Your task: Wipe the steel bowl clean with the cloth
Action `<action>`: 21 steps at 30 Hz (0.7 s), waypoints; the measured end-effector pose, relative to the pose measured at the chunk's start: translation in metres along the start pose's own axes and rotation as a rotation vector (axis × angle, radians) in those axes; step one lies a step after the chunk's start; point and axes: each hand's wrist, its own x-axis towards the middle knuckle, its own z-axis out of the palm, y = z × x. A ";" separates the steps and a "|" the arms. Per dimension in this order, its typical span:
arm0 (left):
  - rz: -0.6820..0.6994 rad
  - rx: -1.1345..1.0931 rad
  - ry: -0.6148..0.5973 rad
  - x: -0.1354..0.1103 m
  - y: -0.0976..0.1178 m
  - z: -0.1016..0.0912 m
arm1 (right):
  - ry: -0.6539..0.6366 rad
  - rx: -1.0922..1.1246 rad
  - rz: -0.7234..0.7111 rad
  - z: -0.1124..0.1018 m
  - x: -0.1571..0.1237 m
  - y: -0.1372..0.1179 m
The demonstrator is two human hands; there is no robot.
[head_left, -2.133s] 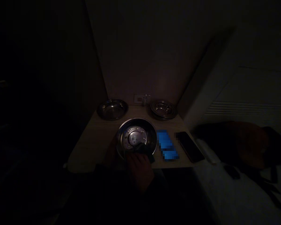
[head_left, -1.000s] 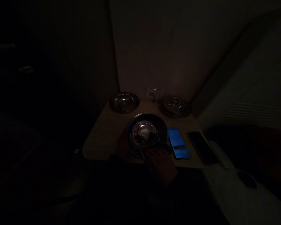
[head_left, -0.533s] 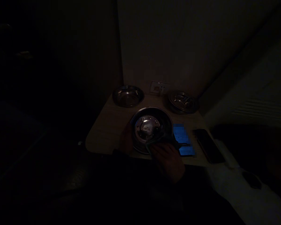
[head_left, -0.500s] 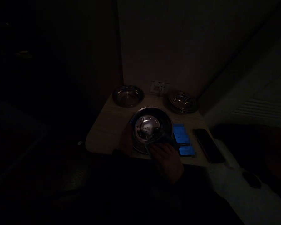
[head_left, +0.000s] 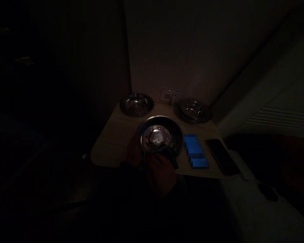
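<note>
Gleaming steel bowl point(head_left: 160, 135) — speckled base — dark cloth point(head_left: 170, 156)

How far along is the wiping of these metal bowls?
Done, perhaps: a single bowl stands apart at the back left. In hand: the left hand is beside the front bowl, and the right hand presses a dark cloth on its near rim; specks show inside. Left, probably: the stack at the back right.

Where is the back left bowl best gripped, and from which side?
Pinch the back left bowl by its near rim, coming from the front and above: it sits upright, its flared rim stands free all round, and the wall is close behind.
</note>
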 end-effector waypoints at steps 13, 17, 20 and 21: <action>0.120 -0.100 -0.042 -0.008 0.001 0.003 | -0.166 -0.062 -0.176 -0.049 -0.012 0.059; 0.103 -0.144 -0.013 -0.009 0.000 0.003 | -0.155 -0.050 -0.125 -0.037 -0.010 0.048; 0.052 -0.093 0.009 -0.009 0.001 0.001 | -0.203 -0.008 -0.076 -0.029 -0.005 0.034; 0.030 -0.061 0.019 -0.009 0.001 0.000 | -0.223 0.014 -0.045 -0.028 -0.002 0.028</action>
